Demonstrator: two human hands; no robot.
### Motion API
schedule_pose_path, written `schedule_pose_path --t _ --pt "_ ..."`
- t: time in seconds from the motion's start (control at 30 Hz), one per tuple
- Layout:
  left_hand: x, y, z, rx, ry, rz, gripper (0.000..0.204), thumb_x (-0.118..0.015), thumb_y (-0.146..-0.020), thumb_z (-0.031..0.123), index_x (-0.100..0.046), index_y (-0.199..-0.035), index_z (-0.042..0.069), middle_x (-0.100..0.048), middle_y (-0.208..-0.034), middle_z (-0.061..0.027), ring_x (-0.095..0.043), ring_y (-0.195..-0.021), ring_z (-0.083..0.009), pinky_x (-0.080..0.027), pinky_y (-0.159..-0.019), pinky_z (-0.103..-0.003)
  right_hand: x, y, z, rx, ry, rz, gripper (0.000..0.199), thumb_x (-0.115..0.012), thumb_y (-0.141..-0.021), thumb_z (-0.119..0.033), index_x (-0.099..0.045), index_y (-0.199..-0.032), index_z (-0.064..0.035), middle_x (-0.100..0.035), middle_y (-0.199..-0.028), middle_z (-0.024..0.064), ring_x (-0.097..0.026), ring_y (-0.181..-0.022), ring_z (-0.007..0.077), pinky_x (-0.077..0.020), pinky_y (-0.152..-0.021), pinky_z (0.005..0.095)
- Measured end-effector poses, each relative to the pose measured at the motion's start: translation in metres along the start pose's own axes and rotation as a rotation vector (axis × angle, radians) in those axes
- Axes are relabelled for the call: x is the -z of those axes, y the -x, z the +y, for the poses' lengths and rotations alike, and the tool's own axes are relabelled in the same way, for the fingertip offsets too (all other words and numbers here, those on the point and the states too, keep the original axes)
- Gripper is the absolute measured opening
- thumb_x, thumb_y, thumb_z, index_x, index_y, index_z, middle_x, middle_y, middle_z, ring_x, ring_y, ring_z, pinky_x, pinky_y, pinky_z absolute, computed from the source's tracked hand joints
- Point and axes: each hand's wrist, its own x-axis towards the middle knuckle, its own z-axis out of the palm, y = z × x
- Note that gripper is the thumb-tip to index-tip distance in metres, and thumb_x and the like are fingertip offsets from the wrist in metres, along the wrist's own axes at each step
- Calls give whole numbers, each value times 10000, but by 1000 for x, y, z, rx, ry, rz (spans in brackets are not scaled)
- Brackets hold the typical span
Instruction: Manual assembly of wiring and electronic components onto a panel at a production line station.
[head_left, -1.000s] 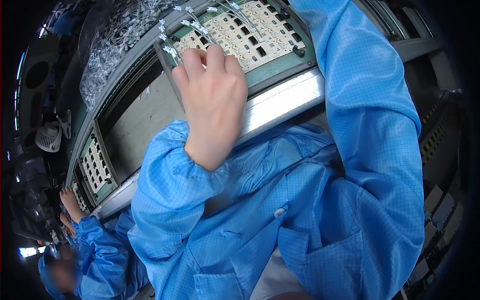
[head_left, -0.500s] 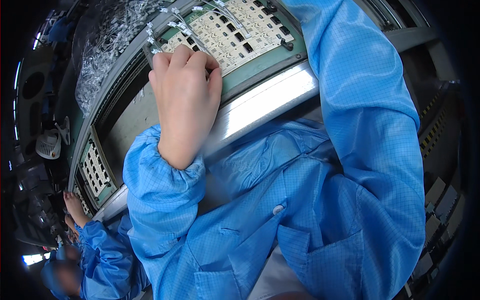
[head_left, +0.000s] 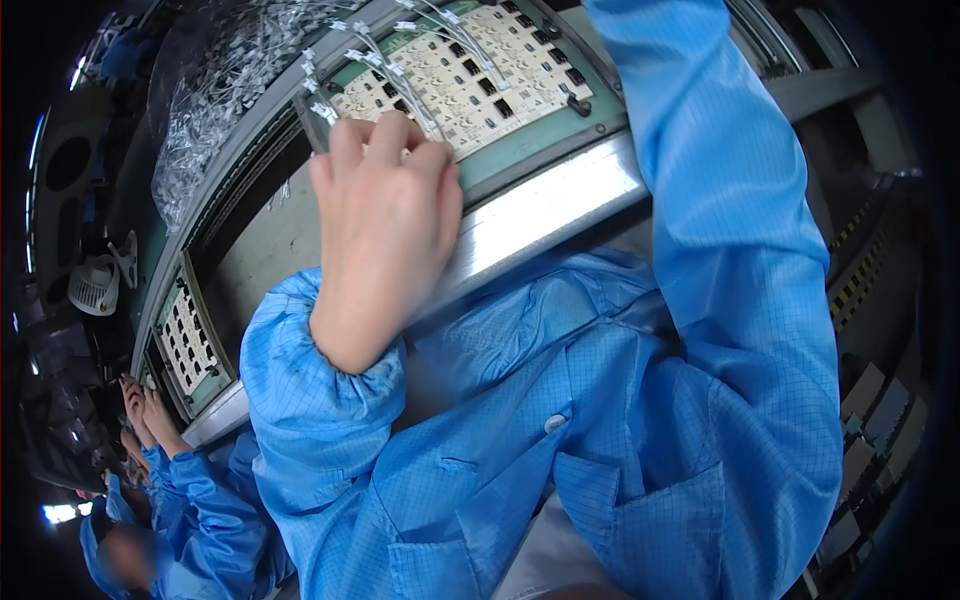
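My left hand (head_left: pixel 388 210) is over the near left corner of a cream circuit board panel (head_left: pixel 472 112) with rows of black connectors. Its fingers are curled and bent down toward the board, and whatever they hold is hidden beneath them. White cables with small plugs (head_left: pixel 375 62) lie across the panel's left part, just beyond my fingers. The panel rests in a green carrier (head_left: pixel 540 128) with dark clamps. My right arm in a blue sleeve (head_left: pixel 690 110) reaches past the top edge, so my right hand is out of sight.
A clear plastic bag of white cables (head_left: pixel 215 130) lies at the far left. A metal rail (head_left: pixel 550 205) runs between my body and the carrier. Further left are another panel in a carrier (head_left: pixel 190 340), a white fan (head_left: pixel 95 285) and a co-worker's hands (head_left: pixel 148 412).
My left hand has shifted slightly right and nearer to me, fingers still curled. In the view, the panel and carrier sit slightly lower and to the right. The co-worker's hands have moved a little.
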Motion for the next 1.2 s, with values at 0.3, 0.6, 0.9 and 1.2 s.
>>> schedule_pose_path --t 0.3,0.6,0.9,1.2 --pt "-9 -6 -31 34 183 252 97 -689 -846 142 -716 -935 110 -631 -1007 -36 -539 -1031 -291 -391 -896 -410 -20 116 -68 -199 102 -228 175 -582 -1014 -74 -583 -1166 11 -741 -1139 166 -705 -1100 200 -523 -966 343" --pt "-14 -18 -56 161 272 344 71 -672 -843 148 -670 -868 82 -605 -926 -55 -528 -965 -279 -379 -843 -422 -41 141 -100 29 725 -306 87 -691 -921 -80 -689 -972 -10 -700 -916 54 -639 -882 207 -453 -872 346" --pt "-3 -8 -46 106 230 378 87 -662 -854 153 -657 -875 68 -589 -938 -90 -519 -985 -310 -369 -854 -439 -41 143 -98 -71 711 -357 83 -732 -866 -99 -706 -907 -32 -622 -799 41 -583 -793 189 -397 -826 323" --pt "-5 -8 -44 78 218 381 96 -664 -858 161 -655 -864 66 -593 -956 -95 -519 -1015 -313 -369 -859 -444 -44 145 -103 66 830 -369 61 -740 -854 -88 -700 -893 -62 -616 -806 20 -572 -798 180 -329 -899 344"
